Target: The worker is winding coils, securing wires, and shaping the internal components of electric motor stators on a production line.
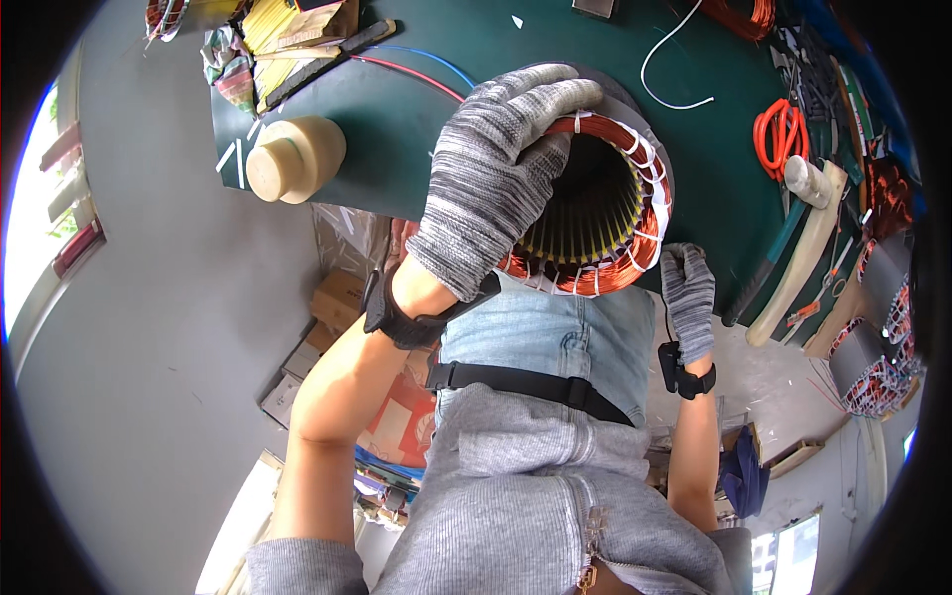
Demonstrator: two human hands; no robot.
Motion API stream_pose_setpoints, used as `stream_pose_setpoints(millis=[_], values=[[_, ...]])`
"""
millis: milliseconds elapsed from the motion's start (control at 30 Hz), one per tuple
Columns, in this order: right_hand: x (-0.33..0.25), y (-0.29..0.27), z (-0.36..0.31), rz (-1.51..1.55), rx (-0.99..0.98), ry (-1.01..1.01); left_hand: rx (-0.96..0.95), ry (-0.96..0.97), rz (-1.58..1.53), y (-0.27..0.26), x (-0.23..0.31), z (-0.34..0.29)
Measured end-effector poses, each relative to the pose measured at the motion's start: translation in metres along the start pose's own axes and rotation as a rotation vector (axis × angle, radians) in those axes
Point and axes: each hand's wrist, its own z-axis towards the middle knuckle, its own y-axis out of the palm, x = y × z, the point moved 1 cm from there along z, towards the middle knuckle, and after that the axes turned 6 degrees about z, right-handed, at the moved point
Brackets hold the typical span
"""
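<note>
A motor stator [650, 213] stands on the green tabletop in front of me. Orange-red copper windings laced with white cord ring its open end, and yellow slot liners show inside the dark bore. My left hand [501, 164], in a grey striped knit glove, is wrapped over the stator's left rim, fingers on top and thumb by the opening. At the table's near edge, just right of the stator, is my right hand [687, 297] in a matching glove. Its fingers are curled closed, and whatever they hold is hidden. Red and blue leads [421, 74] run leftward from behind the stator.
To the left stands a cream stepped cylinder [297, 159], with yellow strips [266, 45] behind it. Orange-handled scissors [781, 134], a white-headed mallet [798, 248] and a teal-handled tool [769, 263] lie at right. A white cord [650, 69] curls at the back. More wound stators [873, 362] sit far right.
</note>
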Motion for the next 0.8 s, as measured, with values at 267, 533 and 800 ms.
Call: stream_pose_setpoints(millis=[267,533,800], values=[[0.007,-0.001,-0.001,0.084,0.022,-0.028,-0.21,0.728,0.561,-0.038,0.012,-0.048],[0.014,-0.004,-0.02,0.027,0.025,-0.112,-0.276,0.75,0.872,-0.006,0.007,-0.077],[-0.002,-0.018,-0.048,0.112,0.135,-0.141,-0.328,0.41,0.852,0.008,0.052,-0.058]])
